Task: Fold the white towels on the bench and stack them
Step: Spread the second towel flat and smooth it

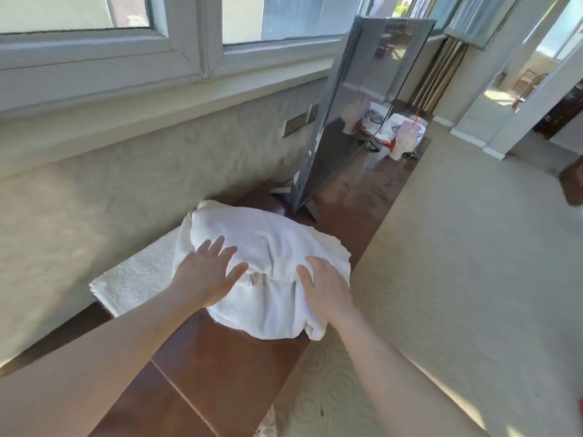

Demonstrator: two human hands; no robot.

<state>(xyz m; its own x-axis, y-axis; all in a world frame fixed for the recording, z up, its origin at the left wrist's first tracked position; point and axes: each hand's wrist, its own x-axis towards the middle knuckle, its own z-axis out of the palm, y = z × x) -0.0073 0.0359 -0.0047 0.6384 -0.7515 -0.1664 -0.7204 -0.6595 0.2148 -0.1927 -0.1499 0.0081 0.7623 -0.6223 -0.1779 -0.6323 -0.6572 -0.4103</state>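
Here, the left hand [205,275] lies flat with fingers spread on a rumpled white towel [268,263], gripping nothing, while the right hand [325,291] rests open on the same cloth. The towel sits bunched on the wooden bench [205,357] beneath both palms, overlapping a folded towel [135,279] left of the left hand.
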